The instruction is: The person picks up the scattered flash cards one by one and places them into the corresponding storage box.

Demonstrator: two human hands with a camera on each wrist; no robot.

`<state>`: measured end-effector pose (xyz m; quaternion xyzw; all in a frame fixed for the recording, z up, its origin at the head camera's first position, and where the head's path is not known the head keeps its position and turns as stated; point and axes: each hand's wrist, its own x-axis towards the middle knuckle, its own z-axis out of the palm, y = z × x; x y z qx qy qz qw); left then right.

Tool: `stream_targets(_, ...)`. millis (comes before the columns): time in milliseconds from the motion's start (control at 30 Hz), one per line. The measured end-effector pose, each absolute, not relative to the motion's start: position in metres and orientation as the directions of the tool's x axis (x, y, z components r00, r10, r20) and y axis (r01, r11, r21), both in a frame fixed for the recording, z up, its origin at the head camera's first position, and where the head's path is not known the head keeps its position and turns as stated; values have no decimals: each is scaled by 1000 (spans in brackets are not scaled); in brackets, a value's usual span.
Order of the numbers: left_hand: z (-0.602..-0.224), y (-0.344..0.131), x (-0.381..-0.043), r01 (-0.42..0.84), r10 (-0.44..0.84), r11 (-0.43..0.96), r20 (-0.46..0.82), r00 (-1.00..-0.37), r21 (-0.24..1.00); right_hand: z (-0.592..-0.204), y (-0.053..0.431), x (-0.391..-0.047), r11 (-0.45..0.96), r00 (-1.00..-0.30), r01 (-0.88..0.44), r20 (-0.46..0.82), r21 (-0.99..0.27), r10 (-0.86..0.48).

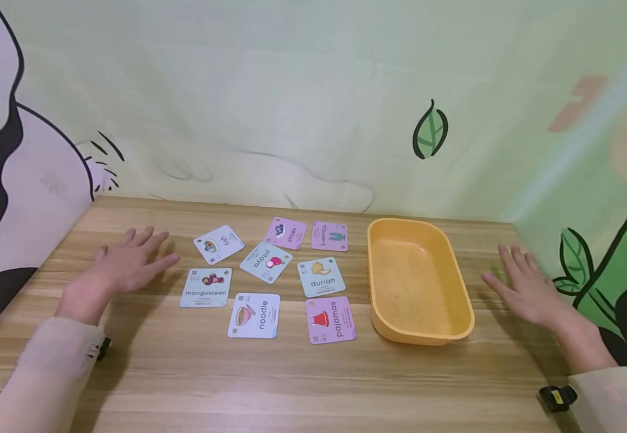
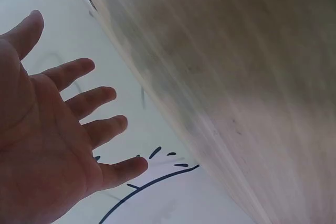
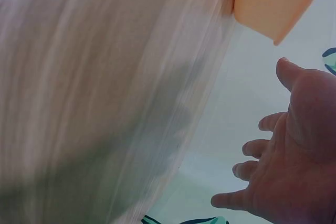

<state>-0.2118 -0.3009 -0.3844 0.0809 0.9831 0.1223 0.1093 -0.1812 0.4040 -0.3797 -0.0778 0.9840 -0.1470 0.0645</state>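
Note:
With fingers spread, my left hand hovers over the table's left side, holding nothing. Closest to it are the fish card and the mangosteen card. My right hand, also spread and bare, is to the right of a yellow plastic basket, apart from it. Between the left hand and the basket lie a noodle card, pitaya card, shoes card, trousers card, durian card and pajamas card, all face up. Both wrist views show the palms and outstretched fingers.
The wood-grain table meets a pale cloth backdrop printed with cartoon figures and leaves along its far edge. The basket's raised rim stands above the tabletop. Shadows of both arms fall across the wood.

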Motion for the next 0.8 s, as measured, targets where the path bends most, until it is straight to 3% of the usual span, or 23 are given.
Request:
stream_targets(233,-384,-295,-209,137,194,951,-190,-963,276,-376,395,-181,911,-977,-165,-66,-378,-204)
stream_targets(400,-386,-290,-208,211,257,937,-139,-956,280,-372,385,-180,888,-979,-149,-62,-435,-195)
stream_targets(800,-387,-275,-204,329,382,872,-84,-920,363,-366,366,-175,654,-970,-89,-82,-751,-227)
